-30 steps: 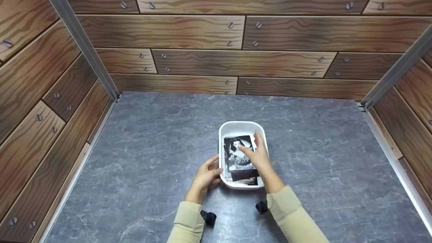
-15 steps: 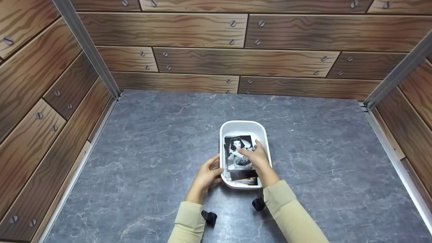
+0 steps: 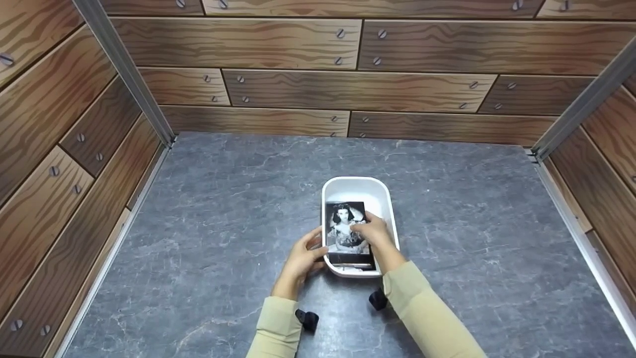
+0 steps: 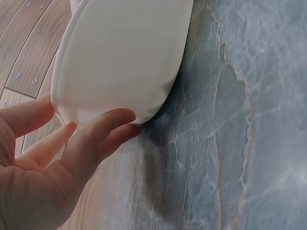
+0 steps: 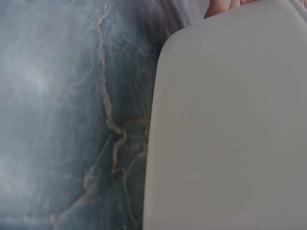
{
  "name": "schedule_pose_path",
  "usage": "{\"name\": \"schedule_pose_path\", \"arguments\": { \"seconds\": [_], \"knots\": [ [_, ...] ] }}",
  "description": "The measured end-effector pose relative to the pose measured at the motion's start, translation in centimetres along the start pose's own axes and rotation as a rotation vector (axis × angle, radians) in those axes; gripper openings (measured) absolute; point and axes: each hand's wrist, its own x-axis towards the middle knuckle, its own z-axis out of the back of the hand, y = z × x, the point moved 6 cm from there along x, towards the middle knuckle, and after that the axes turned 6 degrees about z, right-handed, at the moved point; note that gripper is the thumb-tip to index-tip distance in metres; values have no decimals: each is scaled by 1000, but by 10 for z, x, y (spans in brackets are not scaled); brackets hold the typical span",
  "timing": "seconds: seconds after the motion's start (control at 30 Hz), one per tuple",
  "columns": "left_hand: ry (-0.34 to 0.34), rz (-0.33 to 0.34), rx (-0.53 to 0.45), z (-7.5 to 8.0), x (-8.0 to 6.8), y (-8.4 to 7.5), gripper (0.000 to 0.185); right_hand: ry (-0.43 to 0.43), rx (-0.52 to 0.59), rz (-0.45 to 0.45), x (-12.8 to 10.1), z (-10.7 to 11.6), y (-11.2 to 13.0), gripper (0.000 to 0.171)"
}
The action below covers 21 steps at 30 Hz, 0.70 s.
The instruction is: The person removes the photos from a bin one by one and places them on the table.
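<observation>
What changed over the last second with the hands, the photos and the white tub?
The right hand drew back toward the person and curled its fingers onto the top photo; that photo shifted left and squared up with the white tub. The left hand kept holding the tub's near left corner, and the tub stayed put on the grey table.

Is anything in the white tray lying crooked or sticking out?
Nothing stands out. The black-and-white photo lies roughly straight on the stack inside the white plastic tray, under the right hand; the left hand holds the tray's side.
</observation>
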Motion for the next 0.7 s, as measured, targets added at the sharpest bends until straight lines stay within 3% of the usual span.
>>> {"name": "schedule_pose_path", "arguments": {
  "seconds": [0.2,0.4,0.5,0.7],
  "knots": [
    [0,-3,-5,-1,-2,-1,62,-17,-81,30,-4,3,3,75],
    [-4,7,-3,0,-3,-1,62,-113,-295,160,-12,11,15,68],
    [-6,4,1,0,-3,0,63,-126,-286,203,-15,13,20,64],
    [0,-3,3,1,-2,-1,63,-89,-155,217,-14,17,26,64]
  ]
}}
